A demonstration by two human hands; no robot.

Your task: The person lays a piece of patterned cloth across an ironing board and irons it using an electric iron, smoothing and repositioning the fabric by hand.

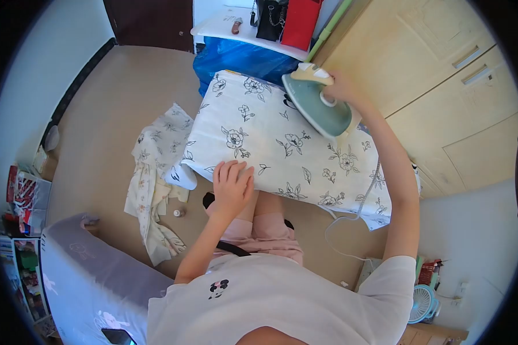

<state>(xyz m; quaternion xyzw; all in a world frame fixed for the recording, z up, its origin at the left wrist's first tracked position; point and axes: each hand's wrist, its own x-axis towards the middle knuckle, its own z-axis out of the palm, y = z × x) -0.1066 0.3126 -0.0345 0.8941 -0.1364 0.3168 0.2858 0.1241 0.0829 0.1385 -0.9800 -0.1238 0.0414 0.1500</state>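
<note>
A white cloth with black flower prints is spread over a long flat surface in front of me. My right hand grips the handle of a green and cream clothes iron at the far right side of the cloth. The iron is tilted so that its side faces me; whether its soleplate touches the cloth I cannot tell. A cord trails down past the cloth's right end. My left hand lies on the near edge of the cloth, fingers stretched out.
Flowered fabric hangs and lies on the floor at the left, near a small bottle. Beyond the cloth stand a blue plastic bag and a white shelf with bags. A wooden wardrobe borders the right.
</note>
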